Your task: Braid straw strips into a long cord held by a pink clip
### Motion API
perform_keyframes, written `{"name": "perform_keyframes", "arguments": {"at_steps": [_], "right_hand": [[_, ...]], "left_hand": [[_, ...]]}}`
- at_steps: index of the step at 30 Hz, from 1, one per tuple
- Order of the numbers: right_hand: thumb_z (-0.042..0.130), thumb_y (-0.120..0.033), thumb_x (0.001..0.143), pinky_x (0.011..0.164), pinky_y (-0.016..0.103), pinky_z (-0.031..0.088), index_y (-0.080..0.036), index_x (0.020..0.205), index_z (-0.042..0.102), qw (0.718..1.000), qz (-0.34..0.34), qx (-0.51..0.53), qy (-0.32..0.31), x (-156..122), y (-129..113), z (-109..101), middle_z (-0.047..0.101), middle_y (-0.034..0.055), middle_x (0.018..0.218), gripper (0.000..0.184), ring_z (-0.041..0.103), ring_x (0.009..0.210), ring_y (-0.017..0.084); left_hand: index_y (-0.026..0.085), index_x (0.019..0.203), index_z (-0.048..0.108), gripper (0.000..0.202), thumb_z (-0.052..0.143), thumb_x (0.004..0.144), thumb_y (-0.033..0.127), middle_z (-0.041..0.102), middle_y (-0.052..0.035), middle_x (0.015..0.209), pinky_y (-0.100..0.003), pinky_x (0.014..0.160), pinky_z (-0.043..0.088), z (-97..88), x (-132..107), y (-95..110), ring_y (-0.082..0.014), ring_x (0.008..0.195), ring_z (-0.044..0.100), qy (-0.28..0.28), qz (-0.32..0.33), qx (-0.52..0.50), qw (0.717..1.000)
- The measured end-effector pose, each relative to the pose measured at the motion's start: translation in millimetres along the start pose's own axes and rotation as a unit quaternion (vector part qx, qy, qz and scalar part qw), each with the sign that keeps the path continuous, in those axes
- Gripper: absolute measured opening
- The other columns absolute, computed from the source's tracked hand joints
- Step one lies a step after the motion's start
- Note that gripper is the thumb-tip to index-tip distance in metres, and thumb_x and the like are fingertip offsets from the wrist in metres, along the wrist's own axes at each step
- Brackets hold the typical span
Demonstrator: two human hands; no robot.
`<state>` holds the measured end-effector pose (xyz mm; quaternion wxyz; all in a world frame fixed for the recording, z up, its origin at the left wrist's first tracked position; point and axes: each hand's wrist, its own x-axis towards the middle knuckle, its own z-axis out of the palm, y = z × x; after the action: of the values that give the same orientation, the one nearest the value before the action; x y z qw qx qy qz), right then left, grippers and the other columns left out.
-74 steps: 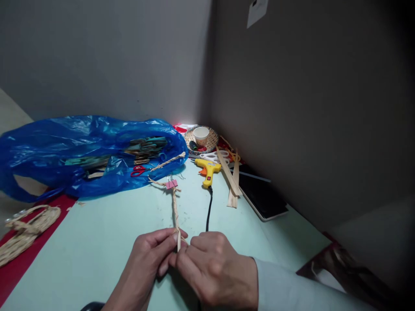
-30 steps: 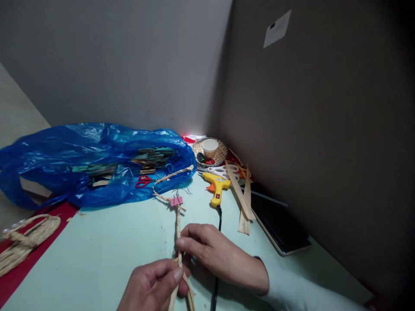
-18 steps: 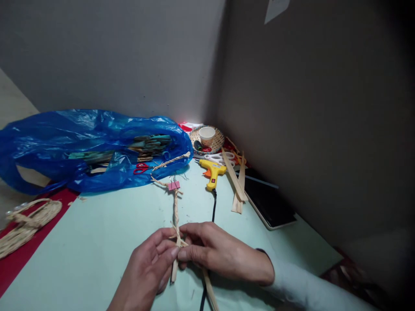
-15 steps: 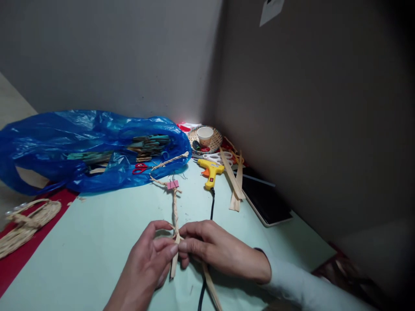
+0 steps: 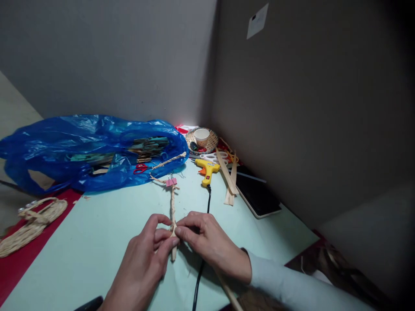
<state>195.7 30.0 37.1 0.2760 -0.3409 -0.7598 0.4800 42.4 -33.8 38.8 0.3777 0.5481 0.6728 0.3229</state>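
Observation:
A pale braid of flat dried fibre strips (image 5: 173, 203) runs toward me down the table, its far end gripped by a pink binder clip (image 5: 171, 182). Low on the braid, my left hand (image 5: 145, 252) pinches the strips between thumb and fingers. From the other side my right hand (image 5: 210, 242) pinches the same spot, fingertips almost meeting the left ones. A loose strip end pokes out below the left thumb. Another long strip (image 5: 228, 290) trails from under my right hand toward the near edge. The fingers hide the exact crossing of the strips.
A yellow glue gun (image 5: 206, 170) lies beyond my right hand, its black cord (image 5: 198, 280) running toward me. Right of it are loose flat strips (image 5: 228, 177) and a dark tablet (image 5: 257, 194). A blue plastic bag (image 5: 97, 129), red scissors (image 5: 141, 168) and woven sandal-like piece (image 5: 35, 226) sit left.
Both hands have shifted slightly up the braid and stay closed on it. The right wrist has turned, and the trailing strip has swung rightward. The camera view has moved a little.

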Motion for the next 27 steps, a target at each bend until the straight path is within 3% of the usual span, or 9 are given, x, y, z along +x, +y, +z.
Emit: {"name": "perform_keyframes", "arguments": {"at_steps": [6, 10, 13, 15, 19, 21, 23, 25, 27], "right_hand": [[0.05, -0.023, 0.083, 0.048, 0.024, 0.019, -0.015, 0.053, 0.048, 0.998, 0.051, 0.037, -0.024, 1, 3, 2, 0.028, -0.0053, 0.053, 0.031, 0.025, 0.053, 0.008], [0.048, -0.018, 0.078, 0.048, 0.024, 0.017, -0.018, 0.052, 0.033, 0.999, 0.033, 0.03, -0.01, 2, 5, 6, 0.023, -0.0054, 0.053, 0.03, 0.022, 0.053, 0.008], [0.048, -0.017, 0.077, 0.048, 0.025, 0.016, -0.017, 0.051, 0.034, 0.999, 0.021, 0.043, -0.006, 2, 6, 6, 0.023, -0.0053, 0.053, 0.03, 0.022, 0.054, 0.008], [0.049, -0.018, 0.078, 0.049, 0.024, 0.017, -0.016, 0.051, 0.038, 0.997, 0.021, 0.068, -0.02, 2, 6, 4, 0.026, -0.0052, 0.053, 0.029, 0.022, 0.054, 0.008], [0.052, -0.023, 0.081, 0.049, 0.022, 0.022, -0.015, 0.054, 0.048, 0.985, 0.037, 0.152, -0.068, 2, 5, -5, 0.032, -0.005, 0.052, 0.029, 0.025, 0.054, 0.008], [0.055, -0.024, 0.081, 0.053, 0.022, 0.028, -0.013, 0.06, 0.059, 0.972, 0.054, 0.212, -0.087, 3, 7, -8, 0.043, -0.0033, 0.054, 0.024, 0.032, 0.054, 0.009], [0.058, -0.025, 0.079, 0.061, 0.023, 0.037, -0.011, 0.066, 0.067, 0.962, 0.058, 0.253, -0.089, 4, 9, -9, 0.055, 0.0004, 0.061, 0.021, 0.043, 0.059, 0.011], [0.061, -0.027, 0.079, 0.067, 0.024, 0.04, -0.01, 0.067, 0.069, 0.959, 0.053, 0.267, -0.081, 4, 11, -9, 0.059, 0.0024, 0.065, 0.022, 0.049, 0.065, 0.013], [0.063, -0.03, 0.079, 0.064, 0.023, 0.038, -0.01, 0.066, 0.07, 0.96, 0.057, 0.261, -0.078, 4, 11, -9, 0.057, 0.001, 0.062, 0.025, 0.046, 0.062, 0.012]], "left_hand": [[0.023, 0.081, 0.054, 0.022, 0.048, 0.09, 0.042, 0.066, 0.003, 0.059, -0.022, 0.054, 0.036, -16.0, -3, 8, -0.0143, 0.054, 0.053, 0.017, 0.033, 0.083, 0.996], [0.021, 0.069, 0.058, 0.031, 0.052, 0.087, 0.045, 0.066, 0.001, 0.058, -0.021, 0.051, 0.035, -24.5, -5, 10, -0.014, 0.053, 0.051, 0.013, -0.009, 0.053, 0.998], [0.02, 0.071, 0.061, 0.03, 0.053, 0.086, 0.045, 0.066, 0.0011, 0.057, -0.021, 0.048, 0.038, -13.7, -12, 12, -0.0144, 0.051, 0.055, 0.036, -0.014, 0.018, 0.999], [0.02, 0.076, 0.062, 0.026, 0.052, 0.089, 0.04, 0.067, 0.0013, 0.059, -0.02, 0.047, 0.042, 1.5, -16, 7, -0.0147, 0.051, 0.06, 0.083, 0.057, 0.044, 0.994], [0.014, 0.101, 0.064, 0.018, 0.049, 0.091, 0.015, 0.07, -0.004, 0.068, -0.024, 0.054, 0.049, 31.1, -21, -18, -0.0166, 0.056, 0.067, 0.161, 0.331, 0.244, 0.897], [0.006, 0.114, 0.059, 0.028, 0.048, 0.088, 0.006, 0.07, -0.0071, 0.068, -0.026, 0.05, 0.049, 36.6, -21, -29, -0.0182, 0.054, 0.066, 0.168, 0.403, 0.344, 0.831], [0.002, 0.121, 0.054, 0.036, 0.049, 0.086, 0.003, 0.069, -0.0076, 0.068, -0.027, 0.047, 0.047, 33.3, -22, -32, -0.0183, 0.052, 0.064, 0.154, 0.435, 0.389, 0.797], [0.007, 0.121, 0.056, 0.033, 0.05, 0.088, 0.007, 0.069, -0.0067, 0.072, -0.026, 0.052, 0.049, 22.4, -22, -27, -0.0176, 0.057, 0.065, 0.125, 0.426, 0.363, 0.819], [0.018, 0.11, 0.062, 0.022, 0.05, 0.092, 0.016, 0.069, -0.0048, 0.079, -0.026, 0.063, 0.05, 7.7, -19, -15, -0.0173, 0.069, 0.066, 0.098, 0.35, 0.281, 0.888]]}}
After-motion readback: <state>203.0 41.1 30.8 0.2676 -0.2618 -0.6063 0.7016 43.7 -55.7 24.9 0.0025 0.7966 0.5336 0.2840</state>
